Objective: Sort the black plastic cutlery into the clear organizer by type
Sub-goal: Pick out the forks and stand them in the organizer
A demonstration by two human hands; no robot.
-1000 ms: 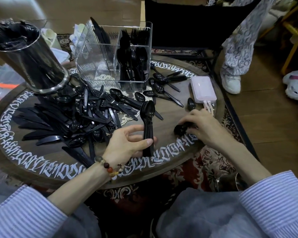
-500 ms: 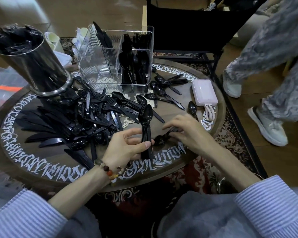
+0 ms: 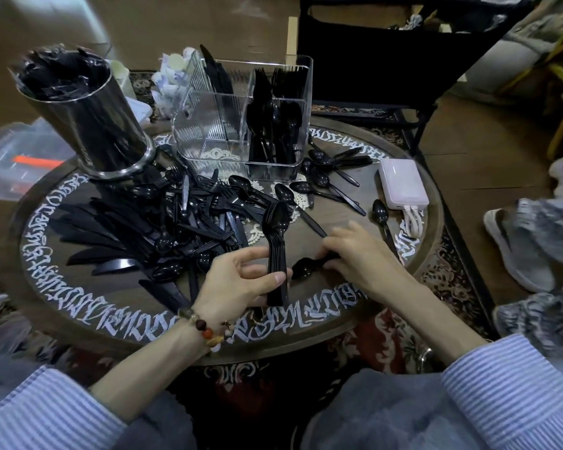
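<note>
My left hand [image 3: 241, 280] grips a nested stack of black spoons [image 3: 276, 235], bowls pointing away from me. Right beside the stack, my right hand [image 3: 361, 251] holds a single black spoon [image 3: 304, 267] by its handle, bowl toward the stack. A heap of mixed black cutlery [image 3: 150, 228] covers the left of the round table [image 3: 111, 323]. Loose spoons [image 3: 322, 180] lie in front of the clear organizer [image 3: 215, 125], which holds knives at the back left, forks at the back right and spoons at the front right.
A steel cylinder [image 3: 91, 125] full of black cutlery stands at the back left. A white power bank [image 3: 403, 183] with a cable lies at the table's right. A black chair [image 3: 387, 66] stands behind. Another person's shoe [image 3: 517, 248] is on the floor at the right.
My right hand has picked a spoon up from the table's right side and carried it left to the stack in my left hand. The person at the right walked nearer.
</note>
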